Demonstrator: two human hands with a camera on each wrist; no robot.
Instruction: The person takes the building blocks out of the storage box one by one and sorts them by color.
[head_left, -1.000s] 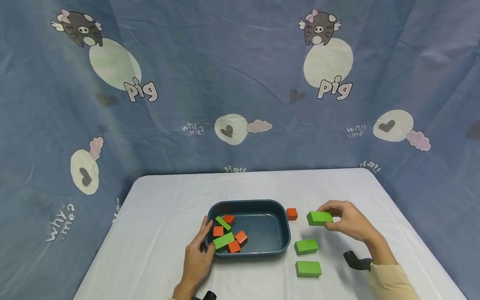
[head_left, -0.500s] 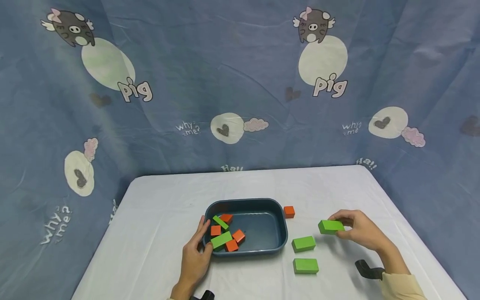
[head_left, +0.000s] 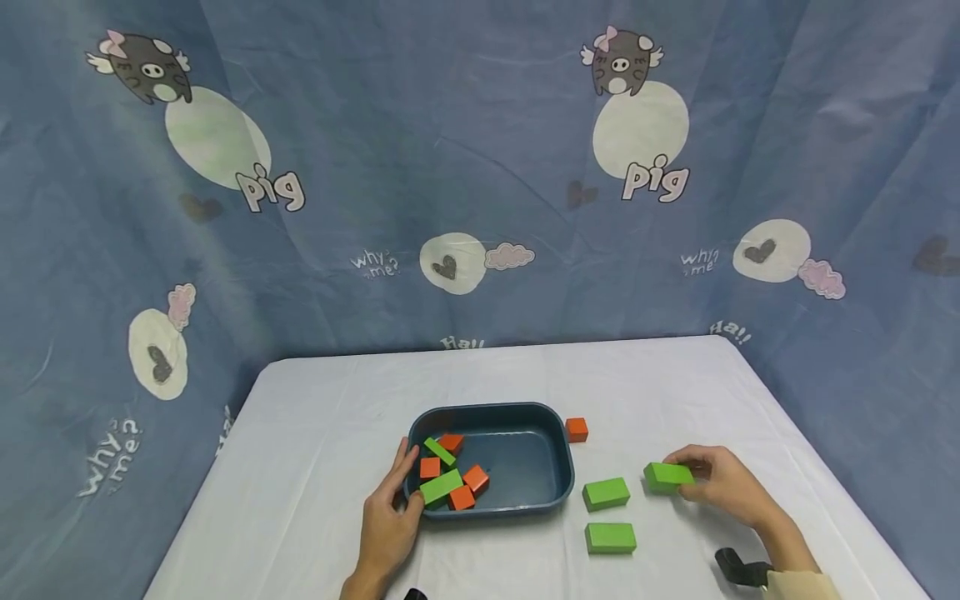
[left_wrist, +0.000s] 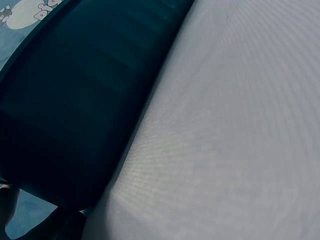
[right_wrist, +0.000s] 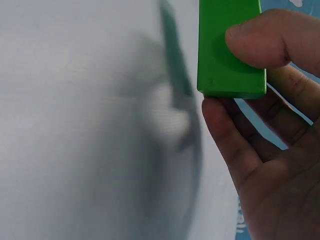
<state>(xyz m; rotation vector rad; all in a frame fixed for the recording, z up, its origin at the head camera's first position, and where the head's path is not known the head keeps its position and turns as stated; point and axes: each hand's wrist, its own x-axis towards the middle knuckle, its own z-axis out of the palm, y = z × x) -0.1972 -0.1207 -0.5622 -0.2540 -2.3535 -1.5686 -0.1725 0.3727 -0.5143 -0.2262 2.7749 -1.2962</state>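
My right hand (head_left: pixel 723 483) pinches a green rectangular block (head_left: pixel 667 477) by its right end, low over the white table. In the right wrist view the thumb lies across the green face and fingers are beneath; whether the block touches the cloth I cannot tell. Two similar blocks lie to its left, an upper green block (head_left: pixel 606 494) and a lower green block (head_left: pixel 611 538). My left hand (head_left: pixel 387 521) rests against the left end of a dark blue tray (head_left: pixel 525 507), fingers fairly straight along the rim and thumb at the front corner. Several orange and green blocks (head_left: pixel 441 487) lie in the tray's left part.
A single orange cube (head_left: pixel 577 430) sits just right of the tray. White cloth covers the table (head_left: pixel 315 433), and a blue printed curtain (head_left: pixel 510 150) hangs behind it. A black wrist mount (head_left: pixel 738 571) is on the right forearm.
My right hand has moved right and then down toward the table with the green block. The left hand stays at the tray. The whole view has shifted slightly.
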